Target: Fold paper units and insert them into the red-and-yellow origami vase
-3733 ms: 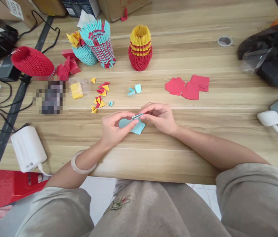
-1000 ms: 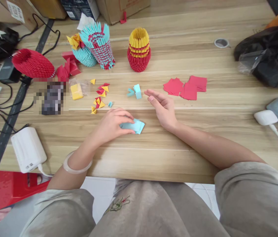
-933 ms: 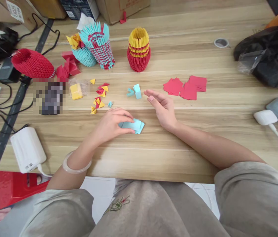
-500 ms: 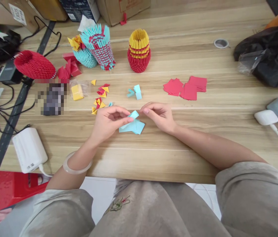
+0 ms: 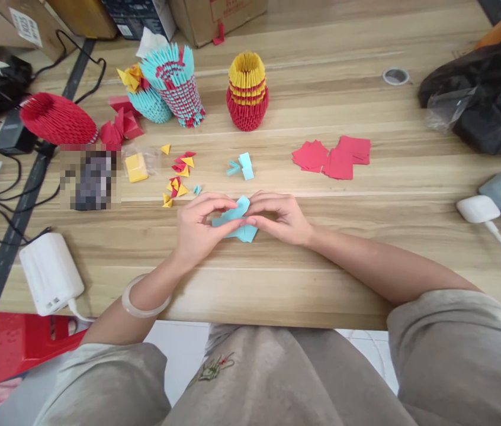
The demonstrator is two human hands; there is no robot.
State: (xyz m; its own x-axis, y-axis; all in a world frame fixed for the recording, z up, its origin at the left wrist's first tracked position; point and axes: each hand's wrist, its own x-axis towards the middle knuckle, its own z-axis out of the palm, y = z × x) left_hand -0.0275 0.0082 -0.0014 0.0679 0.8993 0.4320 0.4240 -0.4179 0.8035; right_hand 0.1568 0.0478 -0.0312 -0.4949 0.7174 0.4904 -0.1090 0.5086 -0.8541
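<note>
My left hand [image 5: 197, 228] and my right hand [image 5: 279, 216] meet over the middle of the wooden table [image 5: 304, 260]. Both pinch one light blue paper sheet [image 5: 236, 211], bent upward between the fingertips. Under it lies a small stack of light blue sheets [image 5: 247, 234], partly hidden by the fingers. A pale bangle [image 5: 144, 299] circles my left wrist. Folded light blue pieces [image 5: 242, 165] lie just beyond the hands.
Red paper squares [image 5: 333, 158] lie to the right. Small yellow and red folded triangles [image 5: 178, 177] lie left. Three paper-module vases [image 5: 247, 90] stand at the back, a red one [image 5: 57, 118] lies left. A white charger [image 5: 50, 273], cables, black bag [image 5: 485, 94] and white device [image 5: 477, 208] ring the edges.
My right hand dropped a folded piece onto the blue pieces and came back. My left hand lifted a fresh blue sheet off the stack, and both hands now pinch it.
</note>
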